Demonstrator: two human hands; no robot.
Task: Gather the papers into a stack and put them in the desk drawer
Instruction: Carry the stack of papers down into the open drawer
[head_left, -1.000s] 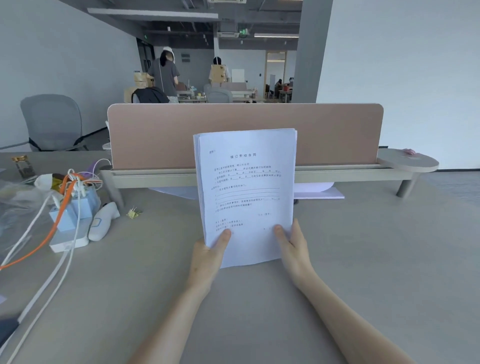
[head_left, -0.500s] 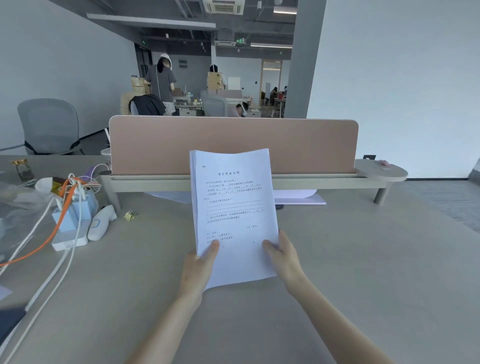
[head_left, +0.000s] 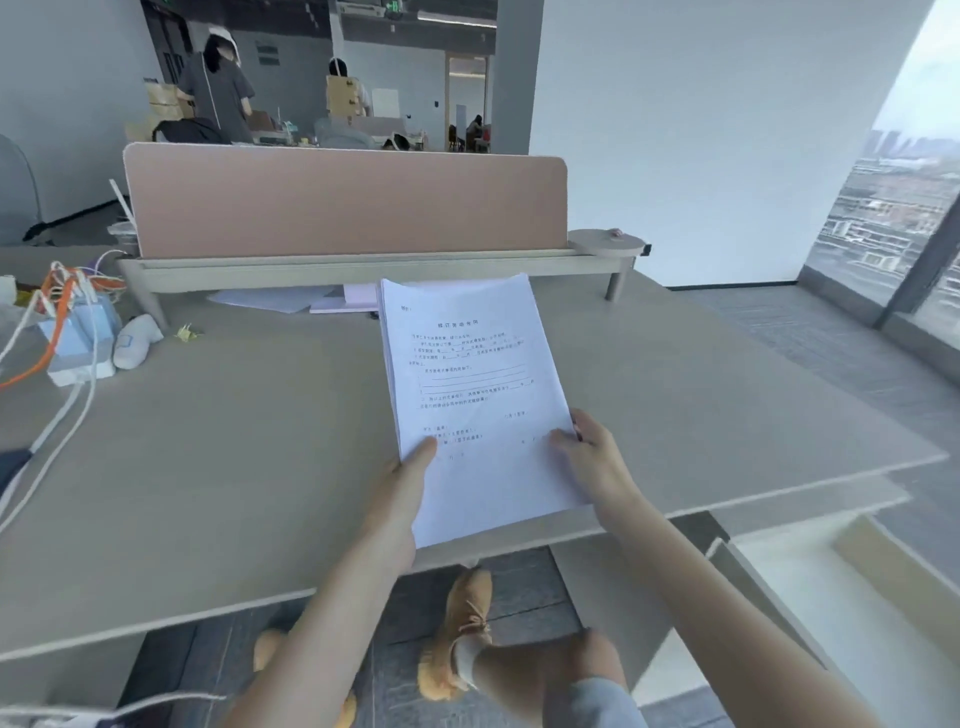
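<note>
Left of the stack of papers (head_left: 475, 395), a tangle of cables (head_left: 62, 312) and a blue-white charger block (head_left: 78, 343) crowd the table (head_left: 234, 467); loose sheets (head_left: 291, 299) lie behind it, under the pink divider (head_left: 343, 200). The stack (printed top page, edges squared) is held above the table's near edge, left hand (head_left: 400, 499) and right hand (head_left: 597, 462) fingers clamped on its lower corners. An open drawer (head_left: 779, 582) sits to its right.

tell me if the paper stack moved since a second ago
Yes. The paper stack was in front of the pink divider; now it sits lower and to the right, over the desk's near edge.
</note>
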